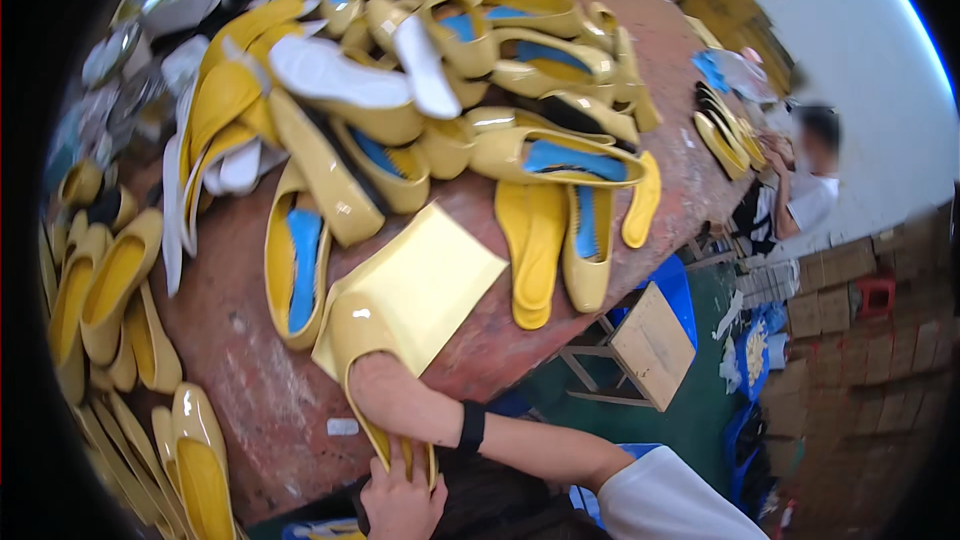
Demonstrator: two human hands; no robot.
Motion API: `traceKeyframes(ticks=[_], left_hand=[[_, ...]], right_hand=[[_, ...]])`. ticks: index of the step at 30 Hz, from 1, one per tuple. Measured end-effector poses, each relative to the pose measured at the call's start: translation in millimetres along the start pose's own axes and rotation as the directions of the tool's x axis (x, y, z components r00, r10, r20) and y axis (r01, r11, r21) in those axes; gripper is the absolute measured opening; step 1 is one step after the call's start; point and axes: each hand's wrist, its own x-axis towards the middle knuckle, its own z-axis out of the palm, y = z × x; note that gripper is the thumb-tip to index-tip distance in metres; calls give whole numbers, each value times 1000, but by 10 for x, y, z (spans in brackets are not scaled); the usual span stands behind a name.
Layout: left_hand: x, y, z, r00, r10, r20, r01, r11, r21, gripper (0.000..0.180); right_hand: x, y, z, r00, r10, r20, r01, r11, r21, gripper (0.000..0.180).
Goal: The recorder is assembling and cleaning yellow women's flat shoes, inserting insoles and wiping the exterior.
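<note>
A glossy yellow flat shoe (358,325) lies at the near edge of the table, its toe pointing away from me and resting on a pale yellow sheet (430,275). My left hand (402,502) is closed around its heel end. From the right, my right hand (395,398) reaches into the shoe opening, fingers pressed down inside toward the heel; the thumb is hidden. A black band (473,426) circles that wrist. Just left of the sheet, another yellow shoe with a blue lining (303,250) lies on the table.
Many yellow shoes (540,155) and white insoles (335,70) are heaped across the reddish table (235,380). Yellow insoles (533,250) lie near its right edge. More shoes (205,460) crowd the left. A wooden stool (650,350) stands beyond the edge; another person (805,190) works farther right.
</note>
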Motion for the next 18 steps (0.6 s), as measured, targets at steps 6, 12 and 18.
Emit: traceKeyframes(ticks=[6, 12, 18], left_hand=[[-26, 45, -272, 988, -43, 150, 50, 998, -44, 33], [-460, -620, -1385, 980, 96, 173, 10, 849, -529, 29], [-810, -1623, -2400, 931, -313, -185, 238, 909, -343, 41]], right_hand=[[-6, -154, -482, 997, -4, 77, 7, 999, -36, 24], [-872, 683, -1912, 977, -203, 68, 35, 464, 885, 30], [-1720, 2697, -2309, 484, 790, -377, -857, 515, -22, 42]])
